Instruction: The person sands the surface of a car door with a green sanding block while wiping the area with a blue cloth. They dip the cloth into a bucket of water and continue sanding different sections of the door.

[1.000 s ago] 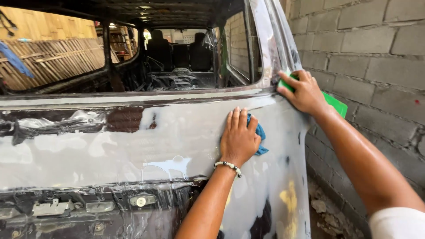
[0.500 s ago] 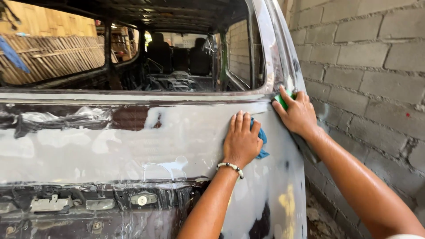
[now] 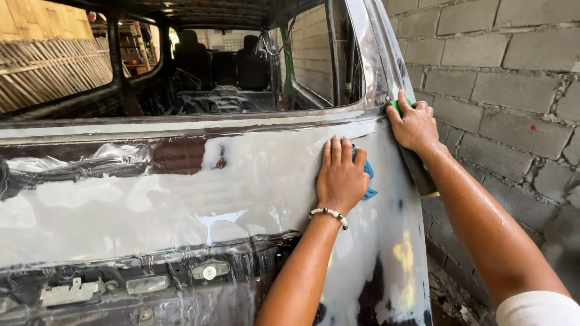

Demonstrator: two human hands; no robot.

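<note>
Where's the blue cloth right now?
In the head view the blue cloth lies flat under the left hand on the grey panel, right of centre, just below the window edge.

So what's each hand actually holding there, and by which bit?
The left hand presses a blue cloth flat under its palm against the car panel. The right hand pins a green pad under its fingers at the panel's edge.
</note>
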